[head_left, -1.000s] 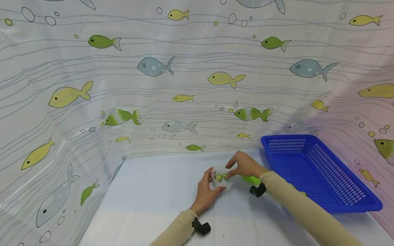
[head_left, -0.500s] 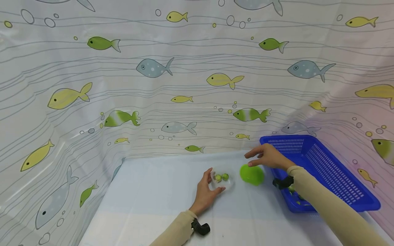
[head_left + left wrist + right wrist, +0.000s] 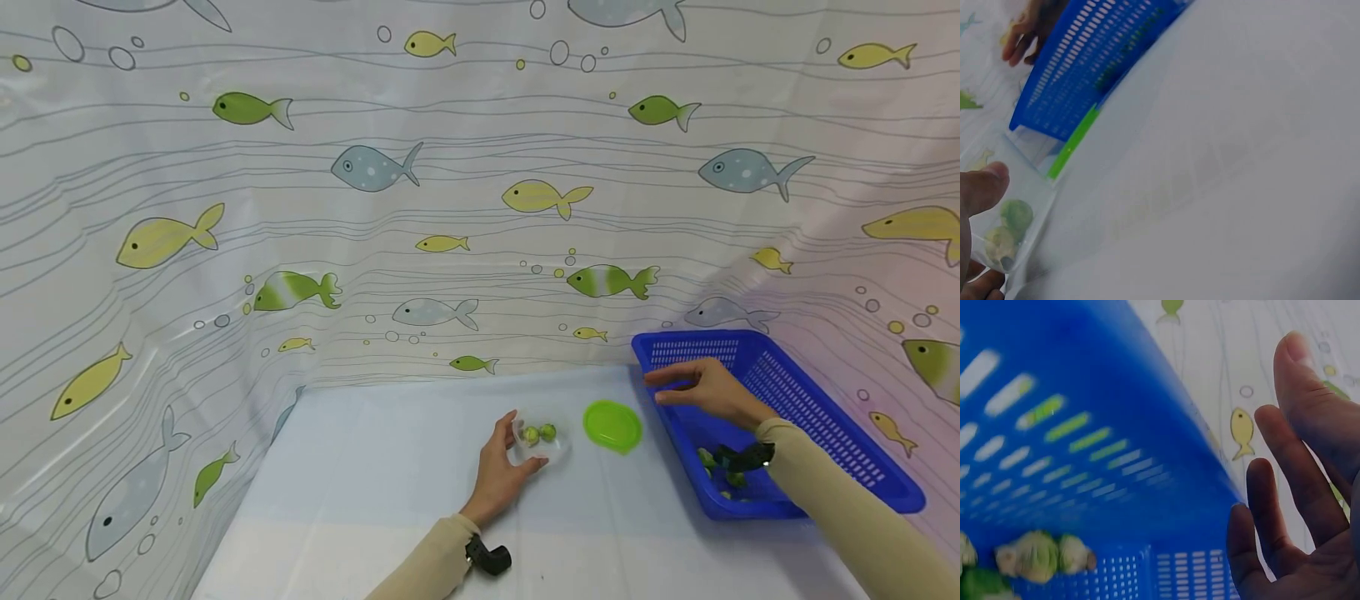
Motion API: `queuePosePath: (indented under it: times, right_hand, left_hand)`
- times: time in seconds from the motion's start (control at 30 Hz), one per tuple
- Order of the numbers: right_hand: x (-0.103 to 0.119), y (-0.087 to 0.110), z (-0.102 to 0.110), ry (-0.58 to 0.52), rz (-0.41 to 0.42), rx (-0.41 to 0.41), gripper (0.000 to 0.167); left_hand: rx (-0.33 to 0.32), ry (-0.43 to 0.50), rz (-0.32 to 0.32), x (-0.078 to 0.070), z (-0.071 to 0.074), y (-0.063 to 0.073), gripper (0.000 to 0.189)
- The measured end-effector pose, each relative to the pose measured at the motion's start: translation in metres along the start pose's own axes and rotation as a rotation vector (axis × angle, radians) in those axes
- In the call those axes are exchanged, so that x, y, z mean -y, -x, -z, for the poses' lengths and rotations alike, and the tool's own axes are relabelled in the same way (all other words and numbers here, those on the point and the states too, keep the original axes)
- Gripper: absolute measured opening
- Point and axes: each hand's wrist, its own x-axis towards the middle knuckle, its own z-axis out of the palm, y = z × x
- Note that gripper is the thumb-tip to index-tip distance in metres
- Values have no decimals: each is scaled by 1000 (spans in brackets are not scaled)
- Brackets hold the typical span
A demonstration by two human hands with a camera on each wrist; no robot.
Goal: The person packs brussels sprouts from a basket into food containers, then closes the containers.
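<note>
So the biggest thing here is the fishy sheet (image 3: pixel 450 108) hung around the bench (image 3: pixel 360 467), and on the right of that bench sits a blue basket (image 3: pixel 825 433) with holes all through its sides. The right hand (image 3: pixel 708 392) hangs over the basket's left edge, nothing in it, thumb and fingers well apart. Left hand (image 3: pixel 501 471) has its fingers and thumb clamped round the sides of a clear little tub (image 3: pixel 558 450), holding it on the bench. Green lid (image 3: pixel 612 426) is off, lying flat between tub and basket. Smallest stuff: sprouts by the look of them, two touching in the tub (image 3: pixel 548 432), and a loose bunch down at the near end of the basket (image 3: pixel 736 480), partly hidden by the arm, so I can't count those.

My read is they're mid-fill, one hand steadying the tub while the other goes for another sprout. If that's right, the next move calls for the right hand to dip past the rim to the near end and pinch just one, gently since they look round and rolly, with the tub kept put
</note>
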Motion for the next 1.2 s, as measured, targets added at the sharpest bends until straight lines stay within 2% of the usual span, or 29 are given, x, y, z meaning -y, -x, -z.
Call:
queuePosePath:
  times: [0.27, 0.57, 1.03, 1.2]
  right_hand:
    - [-17, 15, 20, 55, -59, -45, 44]
    - [-38, 20, 33, 91, -114, -35, 55]
    - [-60, 16, 27, 106, -158, 44, 58]
    - [-65, 15, 25, 128, -134, 108, 56]
  left_hand:
    - [6, -14, 8, 1, 0, 0, 91]
    - [0, -3, -5, -1, 2, -1, 90]
    - [10, -18, 7, -1, 0, -2, 91]
    - [15, -31, 21, -1, 0, 0, 92]
